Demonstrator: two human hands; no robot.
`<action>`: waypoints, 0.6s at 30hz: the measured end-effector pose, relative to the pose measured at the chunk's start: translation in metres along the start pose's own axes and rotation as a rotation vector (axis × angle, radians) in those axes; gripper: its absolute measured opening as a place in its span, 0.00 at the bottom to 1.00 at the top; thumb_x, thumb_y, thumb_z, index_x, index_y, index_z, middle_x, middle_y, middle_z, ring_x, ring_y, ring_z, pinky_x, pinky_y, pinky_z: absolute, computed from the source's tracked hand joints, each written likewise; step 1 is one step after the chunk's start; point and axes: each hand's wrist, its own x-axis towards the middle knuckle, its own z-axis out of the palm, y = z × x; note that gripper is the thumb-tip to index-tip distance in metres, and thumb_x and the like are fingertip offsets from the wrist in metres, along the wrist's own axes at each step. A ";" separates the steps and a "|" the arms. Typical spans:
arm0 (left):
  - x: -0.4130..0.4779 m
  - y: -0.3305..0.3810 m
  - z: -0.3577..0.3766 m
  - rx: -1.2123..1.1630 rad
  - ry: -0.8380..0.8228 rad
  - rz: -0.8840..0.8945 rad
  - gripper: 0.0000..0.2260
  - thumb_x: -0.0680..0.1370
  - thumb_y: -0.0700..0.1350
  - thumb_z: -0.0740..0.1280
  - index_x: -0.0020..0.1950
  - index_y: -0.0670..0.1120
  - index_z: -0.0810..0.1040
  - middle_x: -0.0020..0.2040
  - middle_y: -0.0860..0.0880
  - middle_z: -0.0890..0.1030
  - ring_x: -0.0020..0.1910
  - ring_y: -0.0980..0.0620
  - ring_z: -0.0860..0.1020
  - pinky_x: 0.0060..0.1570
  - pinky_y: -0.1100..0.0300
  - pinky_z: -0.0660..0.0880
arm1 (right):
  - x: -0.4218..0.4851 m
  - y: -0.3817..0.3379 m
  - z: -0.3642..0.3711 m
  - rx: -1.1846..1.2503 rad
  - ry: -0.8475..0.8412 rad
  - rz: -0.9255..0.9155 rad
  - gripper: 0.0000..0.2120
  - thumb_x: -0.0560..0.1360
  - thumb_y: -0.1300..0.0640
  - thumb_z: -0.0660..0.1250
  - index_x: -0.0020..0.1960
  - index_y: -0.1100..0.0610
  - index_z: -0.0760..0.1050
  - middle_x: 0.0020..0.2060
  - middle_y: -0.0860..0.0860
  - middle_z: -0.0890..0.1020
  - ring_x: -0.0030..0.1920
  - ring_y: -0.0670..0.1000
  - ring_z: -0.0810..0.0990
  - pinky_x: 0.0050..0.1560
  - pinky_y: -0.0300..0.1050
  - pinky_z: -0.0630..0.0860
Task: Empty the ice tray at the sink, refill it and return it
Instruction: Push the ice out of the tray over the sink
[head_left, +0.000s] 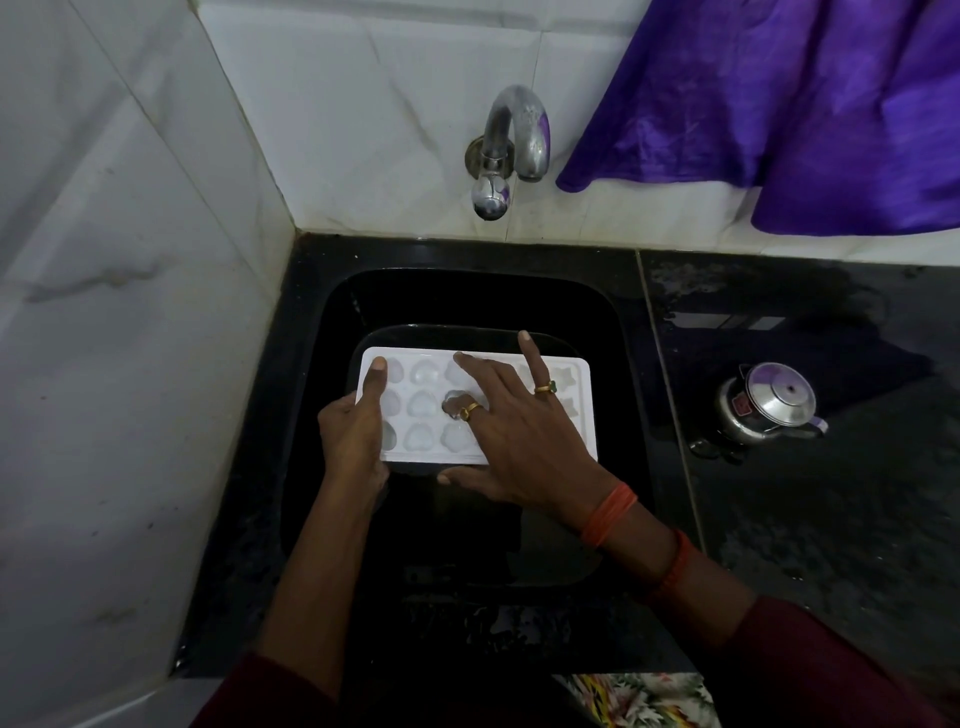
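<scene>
A white ice tray is held level inside the black sink, near its middle, below and nearer than the steel tap fixed to the white tiled wall. Its left end is gripped by the left hand, with the thumb laid on top and the fingers hidden beneath. The right hand is spread flat across the top with the fingers straight and wide apart, and the thumb is laid along the near edge. The middle of the tray is covered by this hand.

On the wet black counter to the right, well apart from the sink, a lidded steel pot is seen. A purple cloth is hung at far right.

Three rows of cavities are shown; the total cannot be counted under the hand. Two rings are worn on the right hand, and two orange thread bands on its wrist and forearm. A red label is carried by the pot, but its writing cannot be read.
</scene>
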 end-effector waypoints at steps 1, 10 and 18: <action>0.000 0.000 0.000 -0.001 0.000 -0.001 0.15 0.75 0.55 0.73 0.39 0.44 0.79 0.36 0.50 0.83 0.30 0.54 0.83 0.26 0.61 0.78 | 0.001 0.000 0.000 -0.008 -0.010 0.001 0.37 0.72 0.27 0.60 0.64 0.55 0.79 0.74 0.59 0.69 0.73 0.57 0.68 0.77 0.69 0.42; -0.001 0.001 0.002 0.009 -0.003 0.021 0.16 0.75 0.55 0.74 0.38 0.44 0.79 0.35 0.49 0.82 0.29 0.55 0.82 0.26 0.62 0.77 | 0.003 0.002 0.001 -0.016 0.018 -0.005 0.37 0.72 0.27 0.53 0.60 0.54 0.82 0.73 0.58 0.71 0.71 0.56 0.71 0.77 0.68 0.40; 0.000 -0.002 0.002 0.008 -0.014 0.028 0.17 0.75 0.55 0.74 0.36 0.44 0.78 0.28 0.53 0.82 0.27 0.55 0.82 0.25 0.62 0.77 | 0.005 0.006 -0.002 -0.061 -0.023 -0.035 0.36 0.74 0.26 0.54 0.62 0.53 0.80 0.75 0.58 0.68 0.73 0.55 0.68 0.77 0.68 0.39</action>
